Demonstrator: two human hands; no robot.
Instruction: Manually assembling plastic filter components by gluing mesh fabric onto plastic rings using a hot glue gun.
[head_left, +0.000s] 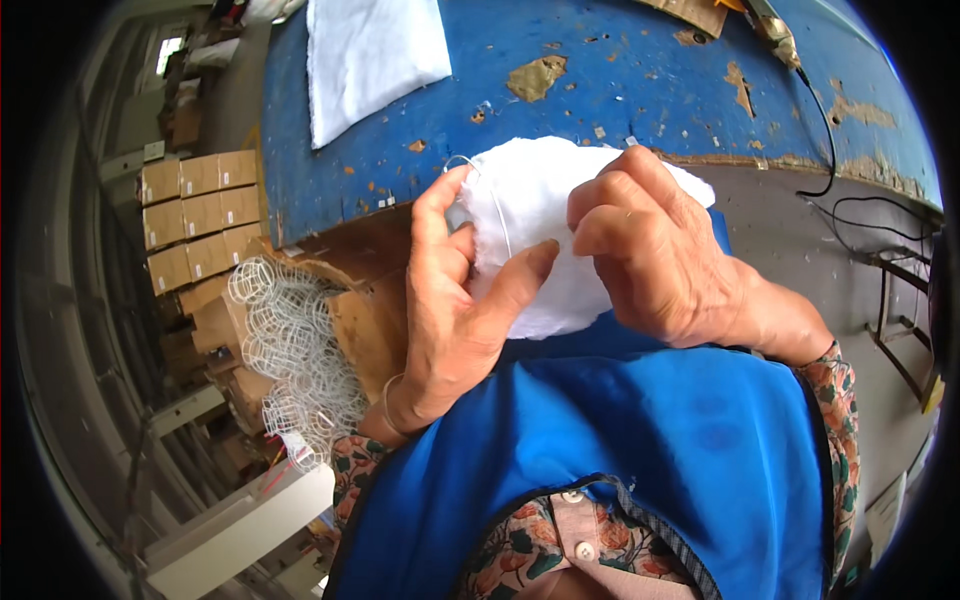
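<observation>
At the near edge of the blue table (pixel 640 70), you hold a white pad (pixel 545 215) up between both hands. Your left hand (pixel 450 300) pinches its left side, thumb pressed on the face, with a thin wire (pixel 492 205) running beside your fingers. Your right hand (pixel 655 250) is clenched over the pad's right side. The wire could slip out or prick your thumb if your pinch eases. The pad hangs over your lap, so a loose grip would likely drop it toward the wire coils (pixel 290 340) in the box on your left.
</observation>
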